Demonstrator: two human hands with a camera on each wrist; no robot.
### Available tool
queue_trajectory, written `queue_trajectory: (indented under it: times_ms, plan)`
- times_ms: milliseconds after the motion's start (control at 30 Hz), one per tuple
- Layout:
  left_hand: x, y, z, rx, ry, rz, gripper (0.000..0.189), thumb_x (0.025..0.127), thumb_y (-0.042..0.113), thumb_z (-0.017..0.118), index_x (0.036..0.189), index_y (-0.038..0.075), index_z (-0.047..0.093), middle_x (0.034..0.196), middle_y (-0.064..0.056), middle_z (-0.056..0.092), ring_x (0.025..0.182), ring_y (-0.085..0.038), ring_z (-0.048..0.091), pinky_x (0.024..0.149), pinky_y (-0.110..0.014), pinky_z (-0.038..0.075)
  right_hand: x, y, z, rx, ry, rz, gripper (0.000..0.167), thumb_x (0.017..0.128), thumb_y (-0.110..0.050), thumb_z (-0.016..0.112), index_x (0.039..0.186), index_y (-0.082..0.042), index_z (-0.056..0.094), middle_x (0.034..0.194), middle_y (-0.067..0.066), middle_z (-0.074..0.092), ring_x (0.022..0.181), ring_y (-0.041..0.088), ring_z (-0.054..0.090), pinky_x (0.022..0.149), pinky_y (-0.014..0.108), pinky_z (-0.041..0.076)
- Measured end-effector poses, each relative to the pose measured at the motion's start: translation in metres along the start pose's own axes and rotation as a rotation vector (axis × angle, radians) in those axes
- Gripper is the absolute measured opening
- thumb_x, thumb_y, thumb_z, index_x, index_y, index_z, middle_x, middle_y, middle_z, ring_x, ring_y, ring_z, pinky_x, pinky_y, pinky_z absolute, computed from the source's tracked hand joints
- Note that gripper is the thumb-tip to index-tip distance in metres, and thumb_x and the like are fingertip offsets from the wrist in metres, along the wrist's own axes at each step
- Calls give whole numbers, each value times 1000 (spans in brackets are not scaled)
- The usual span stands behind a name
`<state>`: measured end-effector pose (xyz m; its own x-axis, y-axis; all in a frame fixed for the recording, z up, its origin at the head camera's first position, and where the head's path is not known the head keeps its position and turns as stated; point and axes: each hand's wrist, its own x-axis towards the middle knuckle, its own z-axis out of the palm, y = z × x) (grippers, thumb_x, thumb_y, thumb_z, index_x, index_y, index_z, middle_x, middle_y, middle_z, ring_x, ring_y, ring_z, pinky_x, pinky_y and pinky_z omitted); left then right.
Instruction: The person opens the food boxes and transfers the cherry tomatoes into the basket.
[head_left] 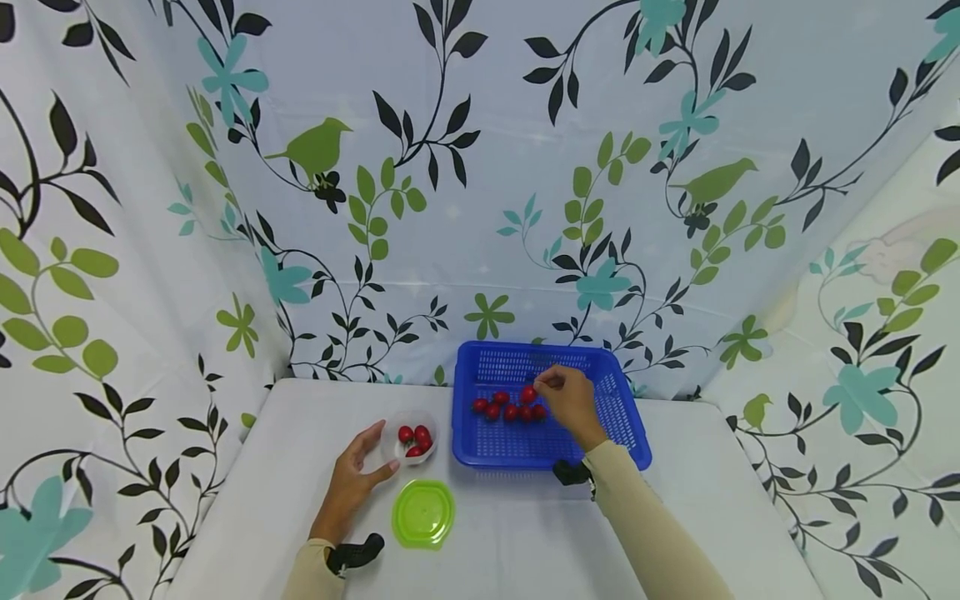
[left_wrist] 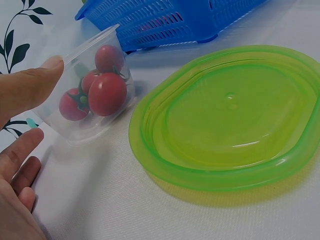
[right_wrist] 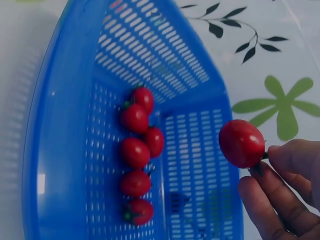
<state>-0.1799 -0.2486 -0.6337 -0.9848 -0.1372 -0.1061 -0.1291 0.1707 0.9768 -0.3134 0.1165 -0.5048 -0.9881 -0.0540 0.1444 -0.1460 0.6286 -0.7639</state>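
Observation:
My right hand (head_left: 568,400) pinches a cherry tomato (right_wrist: 242,143) by its green stem between thumb and fingertips, raised over the blue basket (head_left: 480,454). Below it, several more cherry tomatoes (right_wrist: 134,153) lie in a loose cluster on the basket floor. On the left, a small clear plastic container (left_wrist: 95,131) with several cherry tomatoes (left_wrist: 107,95) inside stands on the table. My left hand (head_left: 356,477) curves around its left side, with the thumb at the rim (left_wrist: 52,62) and the other fingers spread about it.
A green plastic lid (head_left: 423,514) lies flat on the white tablecloth (head_left: 495,542), just in front of the container. Behind the table hangs a curtain (head_left: 480,225) patterned with leaves and birds; similar cloth lines both sides.

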Motion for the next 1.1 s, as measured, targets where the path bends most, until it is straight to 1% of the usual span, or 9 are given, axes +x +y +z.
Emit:
queue_trajectory:
  times_ms: [67, 167, 367, 567, 767, 867, 1000, 1100]
  plan:
    - [1, -2, 0, -2, -1, -7, 81, 93, 27, 84, 162, 31, 41, 174, -4, 36, 165, -33, 24, 132, -71, 9, 1, 6, -2, -20, -4, 16, 4, 98, -16, 77, 96, -13, 79, 97, 5, 79, 93, 22, 72, 86, 44, 61]
    - [1, 0, 0, 2, -1, -13, 81, 94, 27, 84, 162, 31, 41, 174, -4, 36, 165, -33, 23, 132, -70, 10, 3, 14, -4, -45, -9, 22, 6, 98, -18, 77, 95, -13, 78, 96, 5, 79, 92, 22, 73, 84, 44, 61]
    - [1, 1, -1, 28, 6, -23, 80, 94, 29, 84, 162, 32, 42, 174, -3, 36, 165, -32, 23, 132, -69, 11, 8, 28, -8, -47, -31, 34, 5, 97, -14, 77, 92, -12, 77, 95, 6, 78, 90, 22, 72, 79, 39, 60]
    - [-1, 1, 0, 8, 6, -15, 82, 92, 30, 85, 162, 32, 42, 173, -3, 37, 165, -33, 24, 132, -69, 11, 12, 42, -13, -66, -68, 79, 6, 98, -13, 75, 92, -11, 77, 95, 7, 76, 86, 22, 67, 74, 34, 56]
    - [-1, 2, 3, 4, -1, -9, 83, 91, 31, 86, 162, 30, 42, 173, -5, 37, 165, -34, 24, 132, -70, 11, 18, 49, -18, -98, -91, 93, 8, 97, -14, 75, 92, -9, 77, 94, 9, 77, 84, 22, 67, 72, 33, 54]
    - [0, 2, 4, 12, 3, -15, 83, 91, 32, 86, 161, 32, 43, 173, -3, 37, 165, -33, 24, 132, -70, 12, 20, 52, -19, -107, -102, 101, 8, 96, -13, 75, 91, -8, 77, 93, 9, 77, 82, 22, 67, 70, 31, 53]
    - [0, 0, 3, 26, 7, -19, 83, 92, 29, 85, 162, 33, 42, 174, -3, 37, 165, -33, 25, 132, -70, 12, 23, 56, -19, -109, -122, 118, 7, 95, -12, 75, 90, -7, 77, 92, 9, 76, 80, 21, 65, 67, 29, 50]
    - [-1, -1, 2, 23, 9, -8, 82, 93, 28, 85, 162, 32, 42, 173, -3, 37, 164, -33, 25, 131, -70, 13, 26, 59, -19, -124, -141, 117, 8, 95, -11, 73, 91, -5, 77, 92, 10, 76, 79, 21, 63, 66, 29, 49]
